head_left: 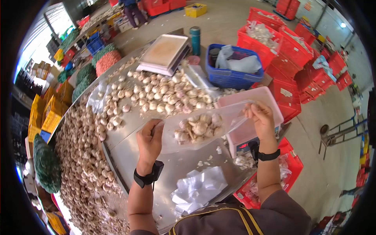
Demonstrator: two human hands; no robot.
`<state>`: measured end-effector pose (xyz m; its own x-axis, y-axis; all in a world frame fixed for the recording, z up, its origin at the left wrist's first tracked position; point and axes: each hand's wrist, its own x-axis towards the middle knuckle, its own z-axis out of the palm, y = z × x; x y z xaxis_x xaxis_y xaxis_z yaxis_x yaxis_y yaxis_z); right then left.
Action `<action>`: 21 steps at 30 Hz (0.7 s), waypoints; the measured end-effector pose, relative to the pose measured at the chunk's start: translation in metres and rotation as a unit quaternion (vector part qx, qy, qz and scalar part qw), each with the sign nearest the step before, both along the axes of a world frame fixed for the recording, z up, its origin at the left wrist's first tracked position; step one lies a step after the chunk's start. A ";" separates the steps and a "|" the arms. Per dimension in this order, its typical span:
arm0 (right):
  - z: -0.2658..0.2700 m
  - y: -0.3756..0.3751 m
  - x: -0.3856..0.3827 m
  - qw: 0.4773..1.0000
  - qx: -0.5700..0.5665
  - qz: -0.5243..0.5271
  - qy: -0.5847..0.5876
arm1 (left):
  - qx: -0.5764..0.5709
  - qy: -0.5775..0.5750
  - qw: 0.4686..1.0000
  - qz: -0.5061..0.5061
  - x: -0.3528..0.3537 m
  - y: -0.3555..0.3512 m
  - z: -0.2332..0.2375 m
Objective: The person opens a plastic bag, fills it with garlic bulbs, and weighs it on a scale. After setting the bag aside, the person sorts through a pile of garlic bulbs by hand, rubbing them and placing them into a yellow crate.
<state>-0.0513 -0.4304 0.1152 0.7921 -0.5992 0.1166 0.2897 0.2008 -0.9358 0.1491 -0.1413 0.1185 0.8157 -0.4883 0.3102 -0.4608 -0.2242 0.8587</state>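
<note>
Pinching opposite ends of the garlic-filled clear bag [199,127] — left hand [260,114] and right hand [150,135], each grip closed

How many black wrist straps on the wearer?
2. Left black wrist strap, just behind the left hand; right black wrist strap, just behind the right hand. More could be hidden under the sleeves.
</note>
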 end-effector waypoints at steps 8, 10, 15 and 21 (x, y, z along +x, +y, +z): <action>0.012 -0.088 -0.098 0.970 -0.110 -0.205 -0.075 | -0.060 -0.037 0.993 -0.092 -0.047 -0.168 -0.021; -0.010 -0.107 -0.115 0.970 -0.098 -0.222 0.029 | -0.014 -0.020 0.992 -0.124 -0.053 -0.197 -0.044; -0.049 -0.127 -0.142 0.968 -0.102 -0.221 0.062 | 0.112 -0.024 0.982 -0.149 -0.079 -0.229 -0.054; -0.079 -0.144 -0.144 0.974 -0.102 -0.182 0.093 | 0.237 -0.119 0.951 -0.160 -0.092 -0.248 -0.030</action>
